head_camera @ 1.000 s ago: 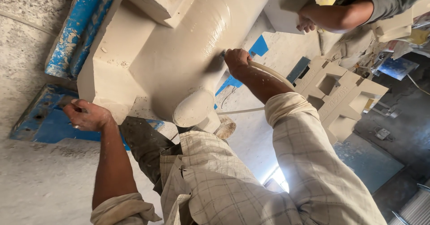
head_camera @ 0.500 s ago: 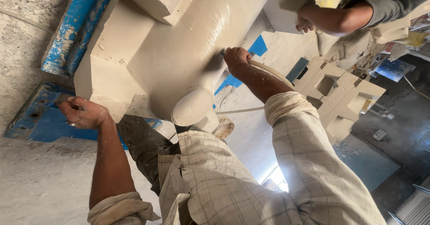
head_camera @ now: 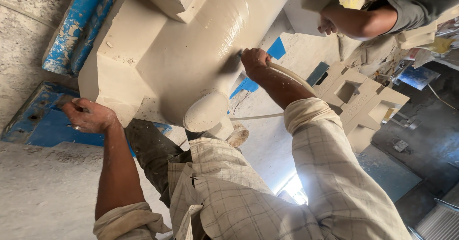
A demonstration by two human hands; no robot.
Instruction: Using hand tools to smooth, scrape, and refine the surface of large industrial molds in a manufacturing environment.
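Dusty grey stone surfaces and a blue metal frame [head_camera: 52, 125] fill the left of the scene, with a darker workshop floor off to the right. Your left hand [head_camera: 88, 116] is closed around a small tool near the blue frame, just beside the lower corner of the large pale cast piece [head_camera: 191, 53]. Your right hand [head_camera: 254, 61] is curled shut, pressing something against the rounded, wet-looking side of that cast piece; a pale hose [head_camera: 291, 75] runs from it along your forearm. Far right, another person's hand [head_camera: 327, 25] touches the piece's far end. More pale blocks [head_camera: 363, 101] sit beyond.
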